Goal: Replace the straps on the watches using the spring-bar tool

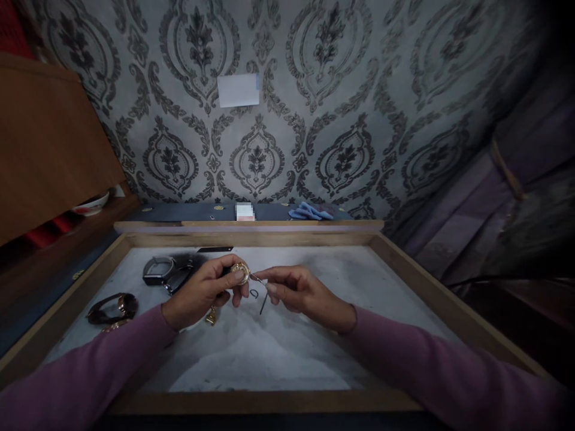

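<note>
My left hand [209,284] is closed around a round gold watch [240,273], thumb on its edge. My right hand [299,290] pinches a thin metal tool [256,278] whose tip reaches the side of the watch; its exact kind is too small to tell. Below my left hand a gold piece [211,315] shows, perhaps the end of the watch's bracelet; its link to the watch is hidden. Between the hands, a small dark loop [254,294] lies on the white tray surface. Close by is a thin dark strip [263,303].
A wooden-rimmed tray [251,239] surrounds the work. At its left are a grey-strapped watch [158,270] and a dark-strapped watch [112,308]. A black blade-like strip [215,249] lies at the back. Behind the rim sit a small box [245,211] and a blue cloth [309,211].
</note>
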Demonstrator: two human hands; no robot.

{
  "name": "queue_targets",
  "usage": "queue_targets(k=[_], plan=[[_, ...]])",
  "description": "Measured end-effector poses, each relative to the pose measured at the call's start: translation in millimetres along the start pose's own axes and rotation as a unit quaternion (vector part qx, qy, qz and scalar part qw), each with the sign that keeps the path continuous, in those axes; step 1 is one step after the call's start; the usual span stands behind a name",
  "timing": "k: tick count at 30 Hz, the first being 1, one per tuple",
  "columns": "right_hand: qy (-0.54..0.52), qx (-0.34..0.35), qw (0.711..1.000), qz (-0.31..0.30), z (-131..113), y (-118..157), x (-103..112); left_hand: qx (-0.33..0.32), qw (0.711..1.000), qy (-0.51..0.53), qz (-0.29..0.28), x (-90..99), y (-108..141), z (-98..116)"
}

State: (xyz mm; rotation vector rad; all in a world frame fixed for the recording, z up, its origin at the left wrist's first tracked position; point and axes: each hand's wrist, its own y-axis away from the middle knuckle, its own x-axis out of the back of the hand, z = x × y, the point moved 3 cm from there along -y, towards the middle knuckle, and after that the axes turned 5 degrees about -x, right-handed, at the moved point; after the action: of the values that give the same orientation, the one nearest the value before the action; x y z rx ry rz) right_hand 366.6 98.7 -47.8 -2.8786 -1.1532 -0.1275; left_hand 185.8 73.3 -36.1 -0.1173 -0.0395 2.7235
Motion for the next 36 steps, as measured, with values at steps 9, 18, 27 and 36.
queue_targets(k=[9, 18, 27, 36], plan=[[0.001, 0.012, 1.0, -0.008, -1, 1, 0, -0.006, 1.0, -0.002, -0.004, 1.0, 1, 0], [-0.001, 0.001, 1.0, -0.007, -2, 1, 0, -0.011, 1.0, -0.013, -0.011, 1.2, 0, 0], [0.015, 0.008, 1.0, 0.006, -1, 0, 1, -0.02, 0.998, -0.063, -0.02, 1.8, 2, 0], [0.065, 0.042, 0.997, 0.03, -1, 2, 2, -0.045, 0.985, -0.164, -0.033, -0.7, 4, 10]])
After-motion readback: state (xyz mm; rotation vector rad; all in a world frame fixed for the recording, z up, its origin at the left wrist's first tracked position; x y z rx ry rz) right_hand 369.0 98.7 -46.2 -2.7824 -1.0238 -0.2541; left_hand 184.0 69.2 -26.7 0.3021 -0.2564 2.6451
